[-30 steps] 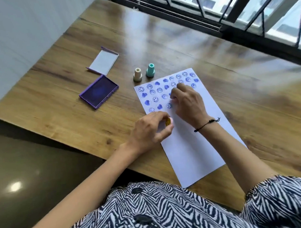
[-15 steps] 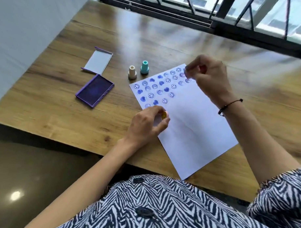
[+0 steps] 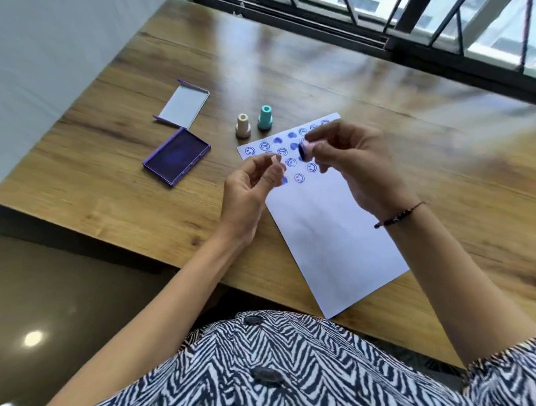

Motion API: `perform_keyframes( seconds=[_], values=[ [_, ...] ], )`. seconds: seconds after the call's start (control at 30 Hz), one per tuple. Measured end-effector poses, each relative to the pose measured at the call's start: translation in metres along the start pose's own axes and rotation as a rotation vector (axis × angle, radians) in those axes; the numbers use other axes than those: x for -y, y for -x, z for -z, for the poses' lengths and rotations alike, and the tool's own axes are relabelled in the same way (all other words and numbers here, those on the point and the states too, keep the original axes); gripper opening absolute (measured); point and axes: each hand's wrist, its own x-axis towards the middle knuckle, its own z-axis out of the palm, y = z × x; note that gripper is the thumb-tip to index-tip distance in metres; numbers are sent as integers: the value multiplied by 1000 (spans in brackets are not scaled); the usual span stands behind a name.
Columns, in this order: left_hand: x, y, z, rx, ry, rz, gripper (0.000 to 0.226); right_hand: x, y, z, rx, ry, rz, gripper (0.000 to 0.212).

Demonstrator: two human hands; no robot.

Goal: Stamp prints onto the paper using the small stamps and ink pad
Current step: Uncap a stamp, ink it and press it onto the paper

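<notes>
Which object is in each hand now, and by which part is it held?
The right hand pinches a pink stamp by its handle, inked face turned left. The left hand has curled fingers; whether it holds anything cannot be told.
</notes>
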Motion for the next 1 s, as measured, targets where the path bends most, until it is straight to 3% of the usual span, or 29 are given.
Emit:
perform_keyframes(
  seconds=[0.33,0.6,0.77,0.87,1.0],
  values=[
    [-10,2,5,-16,2,-37,12,-5,6,-34,-6,138,77,14],
    [-17,8,18,-60,-30,-32,14,-9,9,-53,1,307,120,4],
    [-18,6,51,-71,-352,-4,21,-14,7,-74,75,409,98,2],
    [-19,5,80,-256,-365,22,39,-22,20,-92,159,676,266,10],
    [-21,5,96,-342,-242,13,39,-36,37,-110,399,1012,513,7]
  ],
)
